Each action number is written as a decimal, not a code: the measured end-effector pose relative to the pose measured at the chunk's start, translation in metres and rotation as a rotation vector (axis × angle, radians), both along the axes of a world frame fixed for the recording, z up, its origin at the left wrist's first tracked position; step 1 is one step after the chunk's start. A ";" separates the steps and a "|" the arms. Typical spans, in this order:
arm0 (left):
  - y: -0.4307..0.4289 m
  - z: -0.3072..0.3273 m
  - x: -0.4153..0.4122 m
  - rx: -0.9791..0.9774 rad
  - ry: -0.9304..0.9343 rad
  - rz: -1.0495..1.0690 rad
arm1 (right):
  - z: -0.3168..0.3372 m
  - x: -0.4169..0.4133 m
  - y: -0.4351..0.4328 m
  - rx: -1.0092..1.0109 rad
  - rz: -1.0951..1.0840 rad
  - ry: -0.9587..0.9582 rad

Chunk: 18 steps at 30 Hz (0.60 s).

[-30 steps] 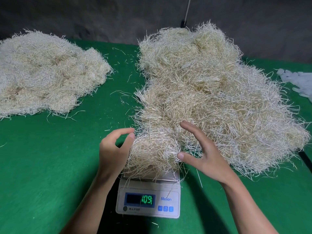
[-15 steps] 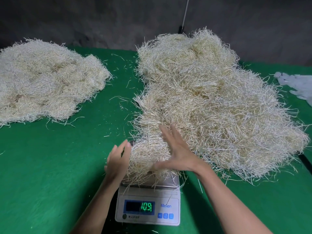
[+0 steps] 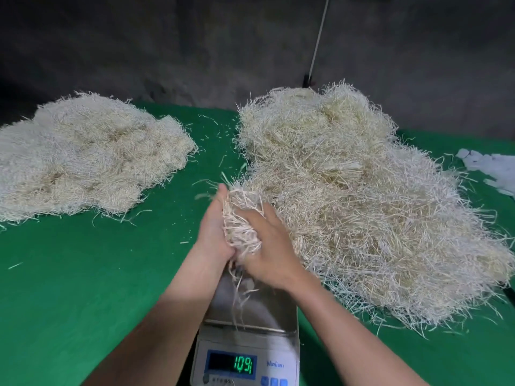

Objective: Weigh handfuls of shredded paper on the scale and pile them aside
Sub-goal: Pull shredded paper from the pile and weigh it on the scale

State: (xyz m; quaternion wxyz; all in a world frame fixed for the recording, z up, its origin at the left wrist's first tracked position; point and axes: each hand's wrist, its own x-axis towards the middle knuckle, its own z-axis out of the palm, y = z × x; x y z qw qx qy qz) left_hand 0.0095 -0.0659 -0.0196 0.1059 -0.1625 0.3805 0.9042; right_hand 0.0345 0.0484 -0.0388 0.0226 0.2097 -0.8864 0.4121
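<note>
STEP: weighed handful (image 3: 241, 218) apparently coming off the scale (image 3: 250, 313) | NEXT: likely carry it to the pile (image 3: 83, 160) at the desk's (image 3: 83, 274) far-left corner, loose strands gathered | LEFT: left hand (image 3: 213, 232), fingers nearly straight, presses its side | RIGHT: right hand (image 3: 271, 252) curls over it, clasping | WHERE: handful just above scale pan, strands trailing down

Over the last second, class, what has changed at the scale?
The left grip and right grip clasped the handful of shredded paper between them and lifted it off the scale pan, strands trailing. Left pile, right pile and display reading stayed unchanged.
</note>
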 end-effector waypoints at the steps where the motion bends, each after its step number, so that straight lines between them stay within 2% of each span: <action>1: 0.002 0.009 -0.006 -0.057 -0.012 0.017 | 0.009 0.005 -0.008 -0.052 0.024 0.036; 2: 0.008 0.010 -0.008 -0.142 0.000 0.041 | 0.017 0.006 -0.014 -0.122 -0.011 0.073; 4: 0.026 0.012 -0.004 -0.334 0.018 0.149 | 0.040 -0.011 -0.016 -0.277 -0.215 0.135; 6: 0.040 0.017 0.004 -0.332 0.016 0.170 | 0.058 -0.032 -0.005 -0.382 -0.343 0.065; 8: 0.043 0.027 0.000 -0.228 0.058 0.133 | 0.055 -0.031 -0.004 -0.420 -0.230 -0.021; 10: 0.037 0.043 -0.008 -0.235 0.085 0.190 | 0.036 -0.009 -0.017 -0.440 -0.166 -0.089; 12: 0.038 0.044 -0.014 -0.348 0.052 0.286 | 0.030 -0.002 -0.021 -0.478 -0.198 -0.087; 15: 0.057 0.028 -0.005 -0.507 0.101 0.213 | 0.038 -0.024 -0.006 -0.648 -0.304 -0.190; 18: 0.062 0.024 -0.012 -0.635 0.261 0.300 | 0.036 -0.029 -0.001 -0.675 -0.476 -0.076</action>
